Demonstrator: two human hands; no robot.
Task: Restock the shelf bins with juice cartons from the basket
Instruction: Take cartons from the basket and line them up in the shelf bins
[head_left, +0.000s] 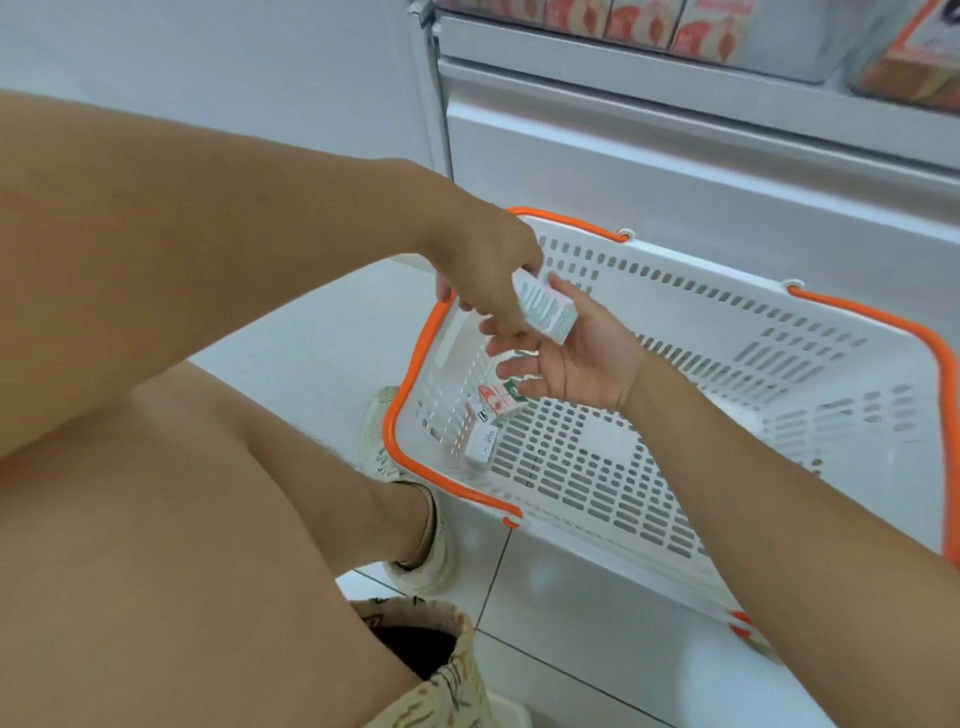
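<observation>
Head view, left hand (488, 270) pinching carton (545, 306) (long axis slanting down-right), right hand (576, 358) open beneath.

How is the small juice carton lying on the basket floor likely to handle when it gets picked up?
The juice carton looks like a small flat-sided box, so it should stay stiff and not roll. It seems light: a similar held carton sits between the left hand and right hand. The slotted basket floor may snag its corners.
</observation>
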